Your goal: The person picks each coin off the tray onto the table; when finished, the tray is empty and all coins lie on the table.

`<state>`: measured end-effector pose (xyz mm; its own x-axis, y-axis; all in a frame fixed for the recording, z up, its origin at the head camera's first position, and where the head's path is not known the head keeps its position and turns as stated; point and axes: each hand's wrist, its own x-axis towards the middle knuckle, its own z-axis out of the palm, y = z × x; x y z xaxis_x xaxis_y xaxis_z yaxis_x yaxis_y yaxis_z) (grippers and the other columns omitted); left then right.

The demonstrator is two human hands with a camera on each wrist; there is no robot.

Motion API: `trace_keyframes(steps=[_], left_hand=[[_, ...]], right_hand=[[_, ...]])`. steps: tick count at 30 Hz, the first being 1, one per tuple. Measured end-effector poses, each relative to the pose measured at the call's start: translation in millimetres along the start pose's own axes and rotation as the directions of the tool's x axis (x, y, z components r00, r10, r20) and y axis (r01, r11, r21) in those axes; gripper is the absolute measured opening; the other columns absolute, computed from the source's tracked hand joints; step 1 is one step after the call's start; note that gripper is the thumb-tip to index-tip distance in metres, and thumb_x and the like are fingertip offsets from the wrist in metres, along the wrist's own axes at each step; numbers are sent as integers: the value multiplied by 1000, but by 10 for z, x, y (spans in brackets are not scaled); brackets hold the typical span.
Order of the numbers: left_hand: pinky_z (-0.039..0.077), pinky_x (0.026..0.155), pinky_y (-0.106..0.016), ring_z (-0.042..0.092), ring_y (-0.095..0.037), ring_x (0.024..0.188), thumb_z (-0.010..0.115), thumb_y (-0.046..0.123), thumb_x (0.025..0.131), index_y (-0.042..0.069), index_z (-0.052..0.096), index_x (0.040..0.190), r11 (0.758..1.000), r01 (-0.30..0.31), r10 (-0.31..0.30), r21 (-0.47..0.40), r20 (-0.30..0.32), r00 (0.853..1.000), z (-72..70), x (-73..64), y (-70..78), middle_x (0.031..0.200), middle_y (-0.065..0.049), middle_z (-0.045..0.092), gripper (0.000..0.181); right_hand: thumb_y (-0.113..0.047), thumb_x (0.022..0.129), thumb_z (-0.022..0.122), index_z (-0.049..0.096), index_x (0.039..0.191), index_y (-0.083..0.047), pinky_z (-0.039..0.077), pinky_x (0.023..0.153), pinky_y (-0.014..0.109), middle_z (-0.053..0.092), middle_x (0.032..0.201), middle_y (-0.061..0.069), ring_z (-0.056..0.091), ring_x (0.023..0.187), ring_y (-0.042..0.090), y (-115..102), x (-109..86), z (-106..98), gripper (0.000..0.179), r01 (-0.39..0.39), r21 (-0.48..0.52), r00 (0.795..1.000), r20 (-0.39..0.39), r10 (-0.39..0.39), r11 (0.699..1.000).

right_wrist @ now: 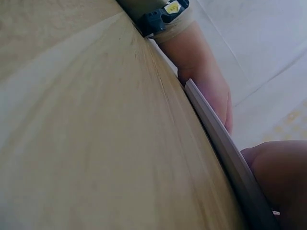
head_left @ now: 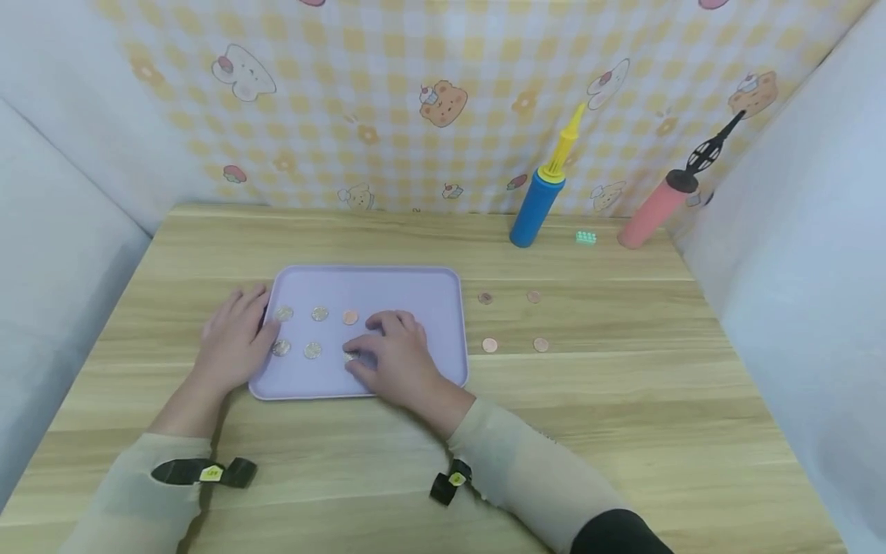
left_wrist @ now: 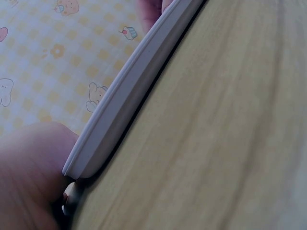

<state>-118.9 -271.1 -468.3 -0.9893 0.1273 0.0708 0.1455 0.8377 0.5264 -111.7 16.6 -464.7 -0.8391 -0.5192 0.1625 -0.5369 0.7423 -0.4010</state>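
A lilac tray (head_left: 388, 281) lies on the table with coins set out in two rows. Silver coins (head_left: 313, 351) fill its left part, and a copper coin (head_left: 351, 317) is in the upper row. My right hand (head_left: 398, 358) reaches over the tray's front edge, thumb and forefinger pinching a silver coin (head_left: 350, 357) at the right of the lower row; the fingers partly cover it. Along the tray's left edge rests my left hand (head_left: 235, 335), fingers extended, thumb at the rim beside two silver coins. The left wrist view shows the tray's side wall (left_wrist: 120, 105) against this hand.
Several copper coins (head_left: 490, 345) lie on the wooden table (head_left: 623, 385) right of the tray. Behind them stand a blue pump with a yellow nozzle (head_left: 536, 208), a small green toy brick (head_left: 585, 238) and a pink pump with a black top (head_left: 654, 211). A checked cloth (head_left: 311, 115) hangs at the back.
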Motion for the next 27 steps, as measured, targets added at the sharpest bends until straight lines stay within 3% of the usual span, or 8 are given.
trace_keyframes(steps=[7, 13, 27], left_hand=[[5, 117, -81, 13, -61, 155, 42, 28, 112, -9, 38, 159, 1000, -2, 2, 1, 2, 1000, 4, 9, -12, 168, -33, 28, 60], [4, 117, -81, 11, -60, 155, 42, 29, 112, -8, 37, 160, 1000, 6, -6, 2, 11, 1000, 31, -4, -29, 169, -32, 27, 61], [6, 115, -83, 13, -60, 155, 43, 29, 112, -8, 37, 160, 1000, 0, 0, 3, -6, 1000, 25, 6, -34, 168, -32, 28, 61]], right_hand=[[-42, 96, 80, 81, 109, -35, 33, 115, 48, 57, 143, -1, 40, 141, 27, 13, 41, -33, 15, -78, 82, 994, 77, 71, 994], [-42, 95, 82, 80, 105, -30, 31, 116, 47, 56, 142, -1, 38, 142, 27, 9, 51, -75, 16, -115, 107, 985, 143, 99, 988], [-43, 99, 77, 75, 109, -25, 30, 119, 48, 53, 145, 2, 37, 143, 27, 17, 43, -67, 21, -74, 59, 986, 154, 64, 996]])
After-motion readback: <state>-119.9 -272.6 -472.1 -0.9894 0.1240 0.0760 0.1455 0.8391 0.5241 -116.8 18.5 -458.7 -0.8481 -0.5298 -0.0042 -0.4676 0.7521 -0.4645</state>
